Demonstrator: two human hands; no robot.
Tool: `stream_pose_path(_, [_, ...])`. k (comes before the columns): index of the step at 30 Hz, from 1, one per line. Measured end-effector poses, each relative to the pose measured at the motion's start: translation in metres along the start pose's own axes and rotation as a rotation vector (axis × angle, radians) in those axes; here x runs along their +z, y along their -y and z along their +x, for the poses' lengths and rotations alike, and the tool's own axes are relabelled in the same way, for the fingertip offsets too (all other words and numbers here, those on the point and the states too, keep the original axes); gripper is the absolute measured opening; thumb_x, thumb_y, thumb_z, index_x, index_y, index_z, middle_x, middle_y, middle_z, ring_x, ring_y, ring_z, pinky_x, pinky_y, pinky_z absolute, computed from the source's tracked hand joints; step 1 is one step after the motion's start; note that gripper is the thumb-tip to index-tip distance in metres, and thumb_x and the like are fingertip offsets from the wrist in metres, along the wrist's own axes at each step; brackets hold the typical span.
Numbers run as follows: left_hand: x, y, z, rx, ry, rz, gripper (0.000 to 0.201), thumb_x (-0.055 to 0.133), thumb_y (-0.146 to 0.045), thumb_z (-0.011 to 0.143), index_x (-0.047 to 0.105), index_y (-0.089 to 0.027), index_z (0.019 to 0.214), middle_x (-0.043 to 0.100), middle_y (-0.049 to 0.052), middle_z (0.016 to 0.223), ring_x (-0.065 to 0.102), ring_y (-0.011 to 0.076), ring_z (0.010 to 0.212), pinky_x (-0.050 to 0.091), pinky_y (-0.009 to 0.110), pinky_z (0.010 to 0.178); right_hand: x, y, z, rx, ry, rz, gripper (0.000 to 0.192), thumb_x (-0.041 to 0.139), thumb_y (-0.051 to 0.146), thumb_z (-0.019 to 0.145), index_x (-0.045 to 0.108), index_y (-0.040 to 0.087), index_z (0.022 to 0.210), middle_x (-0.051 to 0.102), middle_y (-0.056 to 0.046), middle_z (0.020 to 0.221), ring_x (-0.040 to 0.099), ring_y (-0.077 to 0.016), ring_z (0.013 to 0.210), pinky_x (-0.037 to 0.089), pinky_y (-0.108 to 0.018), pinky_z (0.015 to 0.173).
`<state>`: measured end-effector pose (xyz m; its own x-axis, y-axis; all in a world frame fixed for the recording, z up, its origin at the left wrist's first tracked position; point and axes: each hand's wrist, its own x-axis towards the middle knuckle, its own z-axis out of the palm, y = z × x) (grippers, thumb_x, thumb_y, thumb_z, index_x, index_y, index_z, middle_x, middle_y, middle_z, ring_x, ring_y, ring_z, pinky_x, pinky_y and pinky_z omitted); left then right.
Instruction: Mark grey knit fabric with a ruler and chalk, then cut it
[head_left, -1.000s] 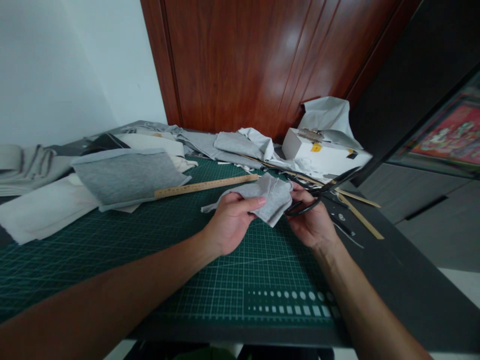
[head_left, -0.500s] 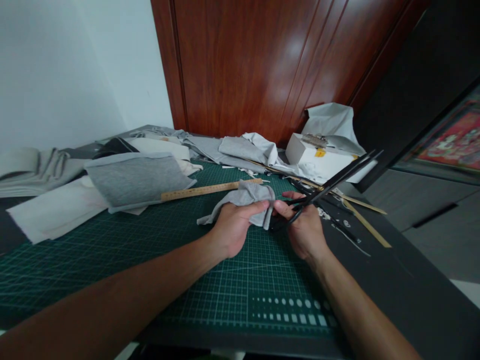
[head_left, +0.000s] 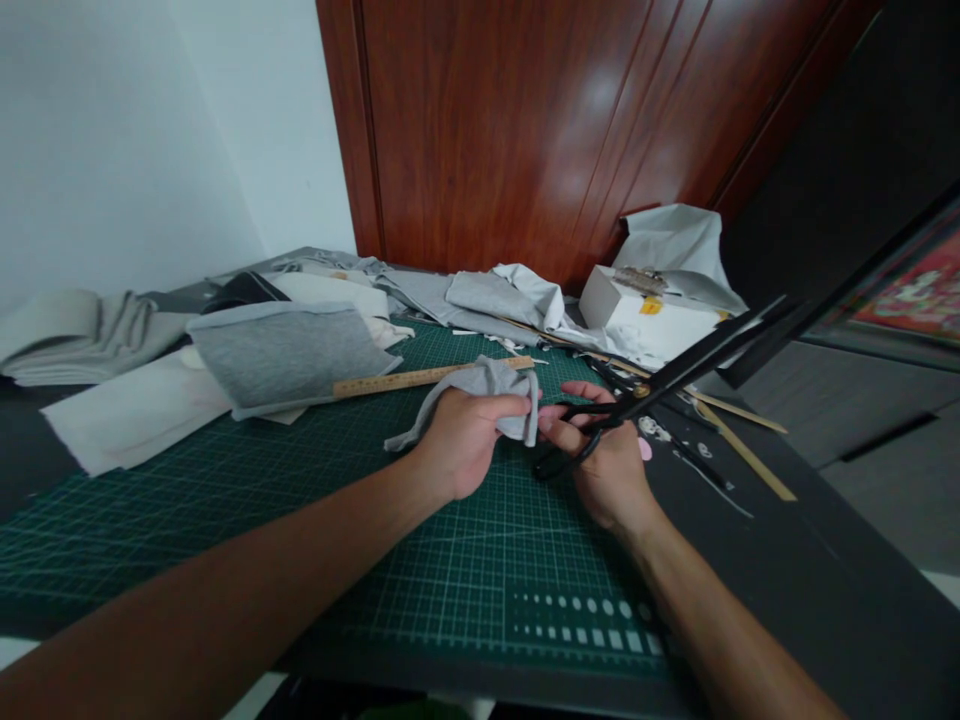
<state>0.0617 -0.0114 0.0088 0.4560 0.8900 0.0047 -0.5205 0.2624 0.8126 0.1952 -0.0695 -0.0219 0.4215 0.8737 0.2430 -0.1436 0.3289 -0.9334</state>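
My left hand [head_left: 463, 440] grips a small piece of grey fabric [head_left: 480, 385] above the green cutting mat [head_left: 315, 520]; a strip of the fabric trails down to the left. My right hand [head_left: 604, 462] holds black scissors [head_left: 675, 375] by the handles, with the long blades pointing up and to the right, away from the fabric. The fingertips of both hands nearly meet at the fabric's right edge.
A wooden ruler [head_left: 420, 377] lies on the mat behind the hands. A folded grey cloth [head_left: 289, 350] and white fabric [head_left: 127, 410] sit at the left, more cloth heaps at the back. A white box [head_left: 652, 320] stands at the back right, wooden strips [head_left: 742, 445] beside it.
The fabric has been gathered into my left hand and lowered. The scissors' blades swung up and out to the right. The view shifted slightly left.
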Motion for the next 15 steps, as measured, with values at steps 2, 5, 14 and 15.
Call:
stream_pose_path(2, [0.000, -0.003, 0.001, -0.012, 0.016, 0.010, 0.027, 0.088, -0.011, 0.052, 0.078, -0.010, 0.077, 0.077, 0.009, 0.083, 0.072, 0.0241, 0.078, 0.055, 0.036, 0.075, -0.001, -0.001, 0.000, -0.009, -0.006, 0.017, 0.060, 0.096, 0.027, 0.064, 0.058, 0.022, 0.110, 0.078, 0.002, 0.075, 0.070, -0.0175, 0.063, 0.056, -0.031, 0.063])
stream_pose_path(5, [0.000, -0.001, 0.001, 0.024, -0.022, 0.013, 0.028, 0.086, -0.011, 0.052, 0.077, -0.012, 0.079, 0.076, 0.006, 0.084, 0.070, 0.0203, 0.078, 0.053, 0.033, 0.074, 0.001, 0.001, -0.001, -0.030, -0.026, 0.005, 0.065, 0.099, 0.030, 0.060, 0.056, 0.023, 0.107, 0.078, 0.002, 0.075, 0.072, -0.0197, 0.065, 0.057, -0.033, 0.064])
stream_pose_path(14, [0.005, 0.008, -0.002, 0.035, -0.063, 0.007, 0.022, 0.085, -0.011, 0.054, 0.073, -0.011, 0.072, 0.074, 0.005, 0.080, 0.069, 0.0174, 0.072, 0.052, 0.030, 0.071, 0.012, 0.003, -0.004, -0.018, -0.068, -0.010, 0.077, 0.102, 0.022, 0.046, 0.053, 0.025, 0.105, 0.074, 0.007, 0.076, 0.069, -0.0147, 0.067, 0.056, -0.028, 0.065])
stream_pose_path(15, [0.005, 0.006, -0.002, 0.028, -0.055, 0.004, 0.024, 0.086, -0.011, 0.054, 0.074, -0.011, 0.074, 0.074, 0.005, 0.081, 0.070, 0.0182, 0.073, 0.053, 0.032, 0.073, 0.011, 0.002, -0.003, -0.007, -0.074, 0.004, 0.076, 0.102, 0.021, 0.047, 0.055, 0.024, 0.106, 0.074, 0.007, 0.076, 0.069, -0.0145, 0.067, 0.056, -0.028, 0.066])
